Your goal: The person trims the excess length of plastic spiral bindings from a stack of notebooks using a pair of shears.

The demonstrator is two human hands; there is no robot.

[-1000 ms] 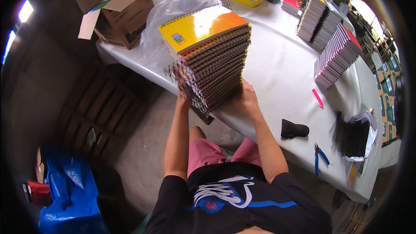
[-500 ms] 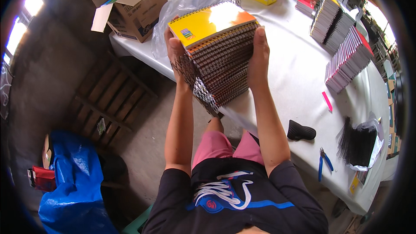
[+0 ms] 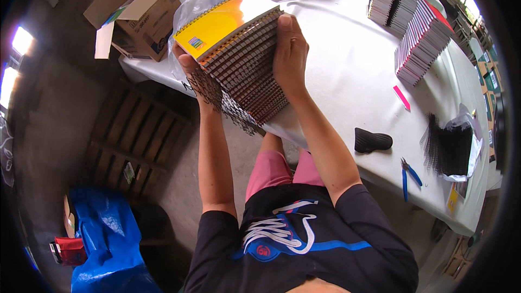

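Note:
Between my two hands is a tall stack of spiral notebooks [image 3: 244, 65], the top one with a yellow and orange cover. My left hand [image 3: 191, 70] presses the stack's left side, its fingers partly hidden behind the notebooks. Loose black wire coils stick out beside that hand. On the right side lies my right hand [image 3: 290, 57], thumb up by the top edge and palm against the notebooks. The stack is tilted over the near left edge of the white-covered table [image 3: 342, 49]; whether its base rests there is hidden.
An open cardboard box [image 3: 144, 30] and clear plastic bag [image 3: 184, 8] are at the far left. Stacked notebooks [image 3: 420, 43] stand at right. Nearer lie a pink strip [image 3: 401, 97], black object [image 3: 372, 141], blue-handled pliers [image 3: 411, 176] and black wire coils [image 3: 455, 146]. A slatted wooden pallet [image 3: 135, 130] is at left.
The notebook stack and both my hands have moved left in the picture. My view has shifted too, so the table's things sit higher or further left.

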